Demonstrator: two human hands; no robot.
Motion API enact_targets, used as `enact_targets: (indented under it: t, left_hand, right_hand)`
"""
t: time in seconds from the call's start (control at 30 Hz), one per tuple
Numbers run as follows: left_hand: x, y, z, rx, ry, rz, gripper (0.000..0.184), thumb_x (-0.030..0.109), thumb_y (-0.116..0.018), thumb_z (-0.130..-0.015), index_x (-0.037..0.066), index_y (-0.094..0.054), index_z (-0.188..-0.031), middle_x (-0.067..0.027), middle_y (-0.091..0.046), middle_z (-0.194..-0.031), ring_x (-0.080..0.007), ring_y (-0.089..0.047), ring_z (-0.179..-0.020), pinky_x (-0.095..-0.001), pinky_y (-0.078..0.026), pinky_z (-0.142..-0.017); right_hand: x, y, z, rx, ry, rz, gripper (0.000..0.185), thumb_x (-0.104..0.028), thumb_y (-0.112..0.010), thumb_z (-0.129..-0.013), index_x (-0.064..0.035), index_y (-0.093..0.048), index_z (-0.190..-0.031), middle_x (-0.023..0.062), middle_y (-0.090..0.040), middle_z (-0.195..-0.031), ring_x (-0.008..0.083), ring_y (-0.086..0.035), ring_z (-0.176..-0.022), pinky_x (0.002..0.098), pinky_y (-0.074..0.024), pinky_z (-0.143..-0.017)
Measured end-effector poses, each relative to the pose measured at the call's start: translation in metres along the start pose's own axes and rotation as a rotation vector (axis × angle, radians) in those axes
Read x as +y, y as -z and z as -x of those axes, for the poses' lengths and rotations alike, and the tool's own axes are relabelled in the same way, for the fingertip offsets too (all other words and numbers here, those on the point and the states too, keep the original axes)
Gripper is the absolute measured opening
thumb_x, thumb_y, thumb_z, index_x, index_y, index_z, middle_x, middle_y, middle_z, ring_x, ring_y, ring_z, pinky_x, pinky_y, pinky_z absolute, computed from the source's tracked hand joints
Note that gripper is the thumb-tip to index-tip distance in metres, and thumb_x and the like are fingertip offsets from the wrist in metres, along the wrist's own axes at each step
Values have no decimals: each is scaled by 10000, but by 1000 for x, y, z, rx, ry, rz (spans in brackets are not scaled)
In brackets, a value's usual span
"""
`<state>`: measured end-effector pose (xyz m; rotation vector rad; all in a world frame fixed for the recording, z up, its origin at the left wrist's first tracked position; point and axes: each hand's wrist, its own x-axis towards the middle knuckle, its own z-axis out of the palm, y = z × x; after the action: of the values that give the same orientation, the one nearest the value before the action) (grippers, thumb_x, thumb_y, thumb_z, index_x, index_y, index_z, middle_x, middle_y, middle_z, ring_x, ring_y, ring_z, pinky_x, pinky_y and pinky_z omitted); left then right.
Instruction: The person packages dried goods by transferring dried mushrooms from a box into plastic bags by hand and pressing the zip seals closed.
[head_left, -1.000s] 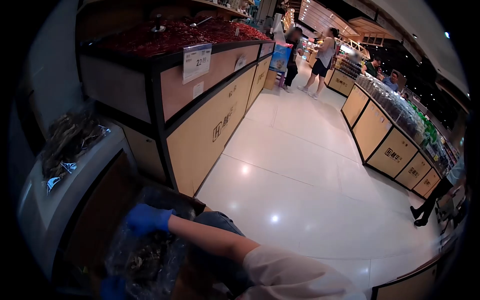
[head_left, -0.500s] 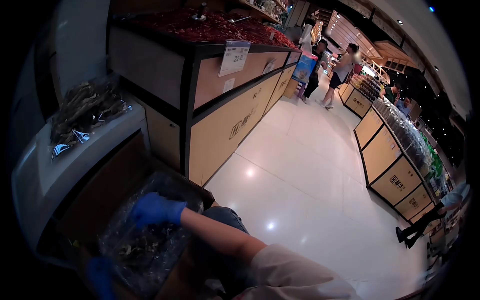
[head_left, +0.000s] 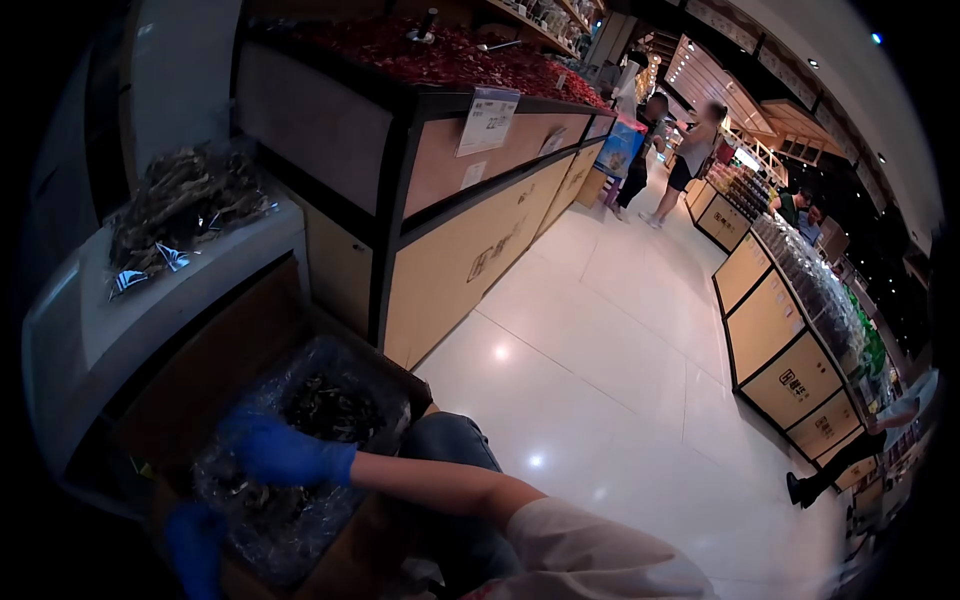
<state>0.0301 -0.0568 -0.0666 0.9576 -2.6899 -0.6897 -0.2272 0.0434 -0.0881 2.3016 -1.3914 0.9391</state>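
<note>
My right hand, in a blue glove, reaches into a cardboard box. It is over the clear plastic bag that lines the box, close to the dark dried pieces inside. Its fingers are smeared and point away to the left, so what they grip, if anything, does not show. At the box's near left side is my left hand, also blue-gloved, dim and blurred. On the pale ledge beyond the box lies a clear bag of brownish dried pieces with shiny folds at its near end.
A wooden display counter heaped with red dried goods and bearing a price sign stands ahead. My knee is beside the box. Another counter lies across the tiled aisle. Several people are farther off.
My right hand has moved left and slightly down within the box, uncovering dark pieces behind it. The left hand stays near the box's side. The view has shifted slightly.
</note>
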Motion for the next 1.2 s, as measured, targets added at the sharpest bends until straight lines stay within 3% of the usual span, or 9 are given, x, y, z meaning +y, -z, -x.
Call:
enact_targets:
  t: [0.1, 0.27, 0.37, 0.8, 0.83, 0.93, 1.0, 1.07, 1.2]
  left_hand:
    - [40, -3, 11, 312, -133, -23, 196, 147, -743, -652, 33, -638, -773, -154, -619, -801, -334, -598, -812, -416, -467, -759]
    - [58, -29, 0, 244, -216, -161, 168, 171, -722, -679, 40, -628, -725, -137, -610, -756, -328, -590, -762, -416, -460, -710]
    - [60, -38, -3, 306, -228, -119, 156, 169, -718, -686, 45, -630, -720, -127, -602, -739, -316, -585, -738, -405, -458, -690]
    - [7, -2, 6, 159, -8, 193, 113, 112, -706, -735, 27, -676, -803, -118, -646, -813, -275, -614, -791, -356, -476, -712]
    - [11, 2, 3, 164, -13, 206, 111, 122, -706, -740, 34, -682, -805, -117, -644, -810, -275, -612, -791, -358, -476, -718]
    - [22, 9, -1, 165, -25, 218, 109, 149, -705, -753, 56, -699, -809, -114, -640, -800, -277, -608, -794, -363, -475, -739]
    - [31, 4, -1, 207, -163, 107, 113, 186, -718, -745, 84, -697, -789, -87, -636, -775, -259, -612, -757, -359, -482, -698]
    - [46, -13, 0, 207, -241, 72, 121, 208, -718, -748, 97, -695, -790, -73, -635, -769, -257, -611, -746, -355, -487, -683]
    - [45, -28, -11, 189, -329, -132, 135, 231, -720, -749, 113, -698, -813, -61, -634, -761, -250, -608, -747, -350, -493, -681]
  right_hand:
    - [-15, -28, -1, -410, -126, -55, 149, -262, -646, -715, -137, -689, -785, 81, -649, -875, 277, -617, -891, 415, -491, -767]
    - [-41, -6, -13, -302, -120, 50, 126, -280, -642, -717, -162, -677, -744, 49, -649, -764, 267, -634, -751, 384, -493, -668]
    - [-32, 17, -16, -427, -235, -241, 171, -317, -632, -751, -160, -692, -783, 72, -652, -752, 287, -634, -689, 403, -483, -590]
    - [42, 81, 14, -567, -456, -209, 268, -255, -605, -838, -146, -674, -1072, 138, -667, -962, 315, -635, -891, 399, -498, -801]
    - [41, 86, 12, -540, -617, -281, 188, -230, -599, -822, -114, -689, -939, 145, -664, -879, 333, -637, -827, 417, -500, -757]
    - [56, 65, 21, -562, -586, -174, 163, -239, -600, -815, -128, -698, -882, 137, -663, -860, 325, -638, -780, 414, -506, -712]
    - [45, 60, 22, -585, -249, 116, 167, -256, -646, -803, -143, -709, -907, 105, -665, -885, 303, -637, -802, 392, -514, -746]
    - [9, 42, 10, -351, -146, -132, 147, -237, -595, -810, -114, -669, -780, 102, -640, -789, 321, -619, -755, 408, -504, -692]
    - [-21, 10, 3, -568, -161, -114, 157, -279, -607, -817, -166, -707, -857, 63, -661, -842, 271, -632, -768, 383, -510, -692]
